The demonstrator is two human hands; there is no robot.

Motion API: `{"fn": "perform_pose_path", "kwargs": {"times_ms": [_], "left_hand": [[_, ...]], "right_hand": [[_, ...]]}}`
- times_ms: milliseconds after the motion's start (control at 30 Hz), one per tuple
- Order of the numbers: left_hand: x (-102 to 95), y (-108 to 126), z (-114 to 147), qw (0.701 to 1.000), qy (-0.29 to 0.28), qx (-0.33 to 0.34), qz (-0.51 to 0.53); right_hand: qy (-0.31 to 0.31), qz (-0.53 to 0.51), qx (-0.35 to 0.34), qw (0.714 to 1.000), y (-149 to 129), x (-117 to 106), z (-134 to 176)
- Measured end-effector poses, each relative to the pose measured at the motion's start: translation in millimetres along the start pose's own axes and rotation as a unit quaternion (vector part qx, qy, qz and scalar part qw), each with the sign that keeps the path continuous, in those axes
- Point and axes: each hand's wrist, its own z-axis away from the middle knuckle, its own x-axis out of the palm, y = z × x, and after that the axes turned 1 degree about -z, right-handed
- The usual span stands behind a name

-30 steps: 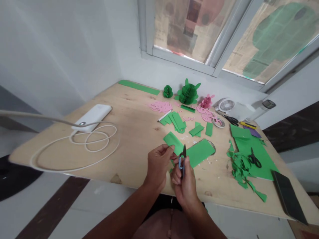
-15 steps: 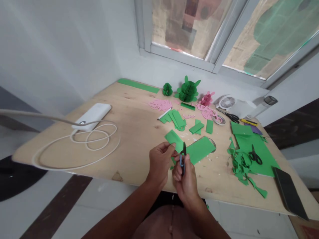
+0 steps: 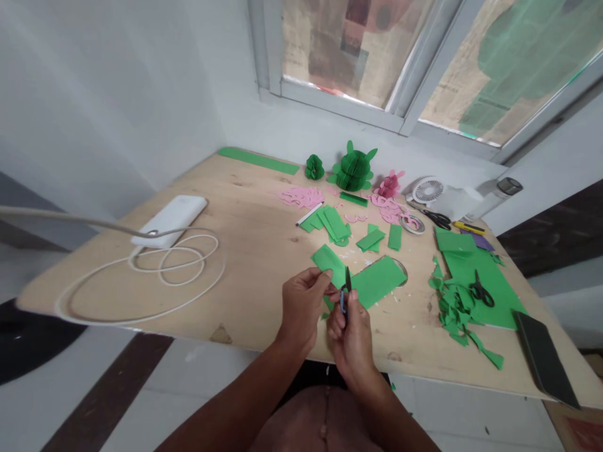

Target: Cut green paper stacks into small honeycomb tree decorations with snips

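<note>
Bright green rectangular paper (image 3: 324, 256) sits just right of and below the frame's centre, above the pale wooden tabletop (image 3: 254, 251). The person's bare left hand (image 3: 303, 301) pinches its near edge, thumb pressed against the bent fingers. The bare right hand (image 3: 351, 333) is curled around small dark-bladed scissors with a blue handle (image 3: 348, 280), the blades pointing up the frame at the paper's right end. Whether the blades touch the paper cannot be told, and the fingers hide most of the handle.

Just right of the blades lies a wider green paper strip (image 3: 380, 280), covering part of a round-edged object. Above the hands, near the centre, is a cluster of overlapping green paper strips (image 3: 334, 223), with a slim white pen-like stick (image 3: 309, 215) at its upper left. Higher in the frame stand a large green folded-paper ball with ear-like tips (image 3: 354, 171) and a smaller pink folded-paper figure (image 3: 389, 184). At the right, black-handled scissors (image 3: 481, 292) rest on a large green paper sheet (image 3: 499, 282), beside a tangle of green paper scraps (image 3: 456, 311). A flat white rounded box (image 3: 172, 220) lies at the left.
</note>
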Motion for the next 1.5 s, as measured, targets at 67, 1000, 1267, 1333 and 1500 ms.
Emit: {"fn": "perform_pose_path", "kwargs": {"times_ms": [67,1000,1267,1333,1500], "left_hand": [[0.1,0,0,1.000,-0.002,-0.004,0.003],[-6.1,12,-1,0.998,-0.045,-0.048,0.007],[-8.7,18,-5,0.997,-0.059,-0.045,-0.013],[-9.2,19,-6,0.997,-0.067,-0.041,-0.021],[-10.4,21,-10,0.996,-0.075,-0.046,-0.028]], "right_hand": [[0.001,0.000,-0.002,1.000,0,1,0],[0.034,0.040,-0.005,0.999,-5,5,6],[0.036,0.051,-0.019,0.998,-6,5,4],[0.037,0.059,-0.025,0.997,-7,6,4],[0.039,0.078,-0.029,0.996,-7,4,3]]}}
